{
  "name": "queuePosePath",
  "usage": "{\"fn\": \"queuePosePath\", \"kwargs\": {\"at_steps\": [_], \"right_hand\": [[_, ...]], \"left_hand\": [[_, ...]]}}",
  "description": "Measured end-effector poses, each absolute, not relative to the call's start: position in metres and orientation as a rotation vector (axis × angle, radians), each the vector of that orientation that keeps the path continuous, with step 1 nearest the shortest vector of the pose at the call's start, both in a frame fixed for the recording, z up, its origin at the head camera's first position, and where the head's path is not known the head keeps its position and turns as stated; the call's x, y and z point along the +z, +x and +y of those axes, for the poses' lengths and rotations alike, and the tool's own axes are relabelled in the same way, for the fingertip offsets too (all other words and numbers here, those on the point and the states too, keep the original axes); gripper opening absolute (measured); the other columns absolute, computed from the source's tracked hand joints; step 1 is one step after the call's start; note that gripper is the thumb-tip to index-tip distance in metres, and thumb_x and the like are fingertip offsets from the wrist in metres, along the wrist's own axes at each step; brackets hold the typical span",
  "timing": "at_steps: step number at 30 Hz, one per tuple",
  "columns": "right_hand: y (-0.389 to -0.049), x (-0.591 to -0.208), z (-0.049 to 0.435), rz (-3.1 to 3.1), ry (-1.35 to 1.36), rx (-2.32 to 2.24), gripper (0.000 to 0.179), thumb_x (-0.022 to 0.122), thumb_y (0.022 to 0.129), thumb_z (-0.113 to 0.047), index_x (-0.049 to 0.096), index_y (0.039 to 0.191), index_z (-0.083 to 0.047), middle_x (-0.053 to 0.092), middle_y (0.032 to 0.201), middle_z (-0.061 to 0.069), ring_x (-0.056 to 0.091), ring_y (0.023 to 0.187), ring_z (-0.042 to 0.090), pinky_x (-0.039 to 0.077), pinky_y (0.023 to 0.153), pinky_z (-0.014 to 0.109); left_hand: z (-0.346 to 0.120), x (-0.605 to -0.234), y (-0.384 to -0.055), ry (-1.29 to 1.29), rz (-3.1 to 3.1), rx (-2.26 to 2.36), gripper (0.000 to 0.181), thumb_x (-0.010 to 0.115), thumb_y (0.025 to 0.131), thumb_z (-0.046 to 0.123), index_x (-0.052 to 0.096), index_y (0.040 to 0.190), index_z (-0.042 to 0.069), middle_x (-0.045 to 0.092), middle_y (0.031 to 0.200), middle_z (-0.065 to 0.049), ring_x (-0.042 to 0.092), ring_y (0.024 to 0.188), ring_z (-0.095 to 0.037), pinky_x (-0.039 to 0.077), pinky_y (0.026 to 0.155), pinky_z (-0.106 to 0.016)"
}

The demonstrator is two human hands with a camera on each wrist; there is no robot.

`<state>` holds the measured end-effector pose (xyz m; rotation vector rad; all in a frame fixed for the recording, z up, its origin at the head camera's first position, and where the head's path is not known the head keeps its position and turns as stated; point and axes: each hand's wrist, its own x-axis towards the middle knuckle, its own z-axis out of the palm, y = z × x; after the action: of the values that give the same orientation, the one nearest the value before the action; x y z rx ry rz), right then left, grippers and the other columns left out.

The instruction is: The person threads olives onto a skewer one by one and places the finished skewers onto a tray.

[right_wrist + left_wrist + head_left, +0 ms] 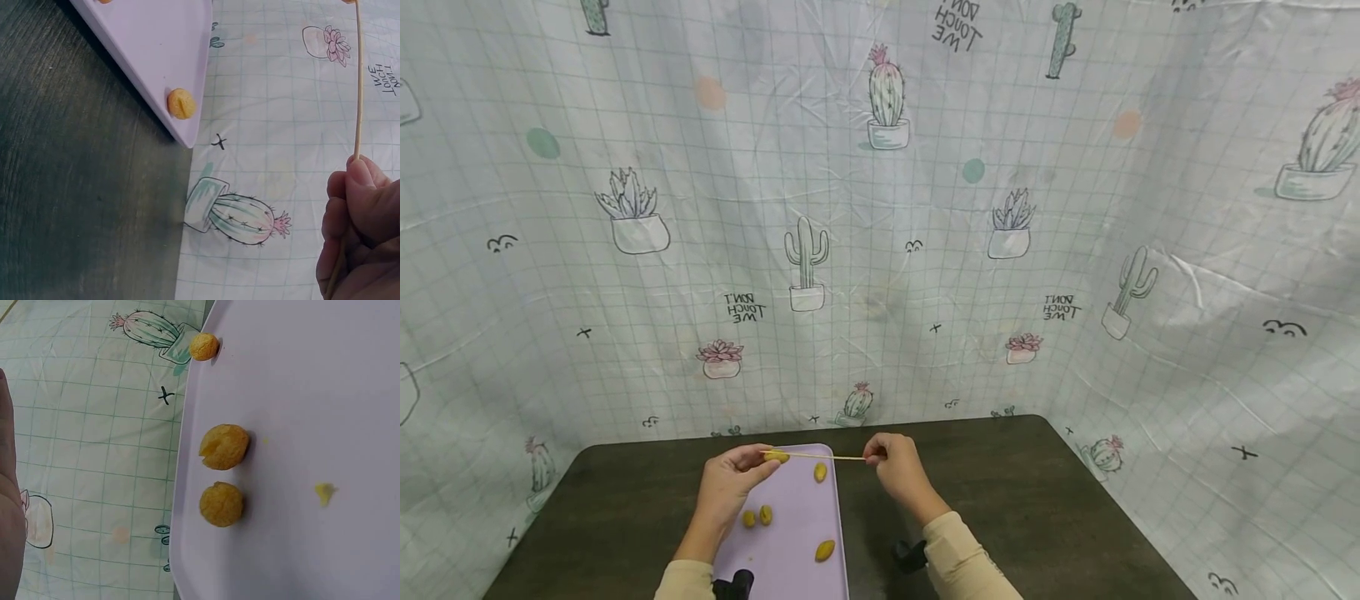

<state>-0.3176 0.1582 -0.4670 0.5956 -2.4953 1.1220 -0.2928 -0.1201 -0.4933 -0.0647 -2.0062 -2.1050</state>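
Overhead, the left hand is pinching a puff at one end of a stick over the tray; the right hand is gripping the stick, whose tail only the right wrist view is showing.

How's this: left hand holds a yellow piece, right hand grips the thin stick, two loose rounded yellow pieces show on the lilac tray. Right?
Count's wrong: the head view shows four loose rounded yellow pieces on the lilac tray, not two. Rest stands: left hand holds a yellow piece, right hand grips the thin stick.
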Motion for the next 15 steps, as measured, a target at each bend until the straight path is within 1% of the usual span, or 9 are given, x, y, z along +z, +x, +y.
{"fn": "queuePosePath", "kwargs": {"at_steps": [6, 11, 15], "right_hand": [[-0.3168, -0.4633, 0.157, -2.492, 0.562, 1.097, 0.024, 0.069, 0.081, 0.018, 0.07, 0.074, -0.005, 0.066, 0.073, -0.001, 0.057, 0.069, 0.008, 0.05, 0.061, 0.024], [-0.3146, -0.4624, 0.1552, -2.492, 0.584, 1.1, 0.024, 0.066, 0.079, 0.02, 0.069, 0.074, -0.003, 0.066, 0.073, 0.0, 0.055, 0.068, 0.008, 0.049, 0.06, 0.024], [-0.3124, -0.4605, 0.1533, -2.512, 0.594, 1.143, 0.027, 0.064, 0.08, 0.022, 0.069, 0.076, -0.003, 0.066, 0.075, 0.001, 0.055, 0.069, 0.009, 0.049, 0.06, 0.025]], "left_hand": [[-0.1205, -0.4889, -0.2908, -0.079, -2.021, -2.095, 0.032, 0.084, 0.081, 0.003, 0.074, 0.11, -0.004, 0.077, 0.098, -0.01, 0.073, 0.088, -0.014, 0.058, 0.079, -0.026], [-0.1199, -0.487, -0.2889, -0.064, -2.051, -2.082, 0.031, 0.085, 0.081, 0.006, 0.075, 0.109, -0.003, 0.077, 0.098, -0.01, 0.073, 0.087, -0.014, 0.058, 0.078, -0.025], [-0.1207, -0.4846, -0.2872, -0.078, -2.054, -2.09, 0.032, 0.084, 0.082, 0.004, 0.073, 0.111, -0.005, 0.077, 0.098, -0.01, 0.073, 0.088, -0.015, 0.058, 0.078, -0.025]]}}
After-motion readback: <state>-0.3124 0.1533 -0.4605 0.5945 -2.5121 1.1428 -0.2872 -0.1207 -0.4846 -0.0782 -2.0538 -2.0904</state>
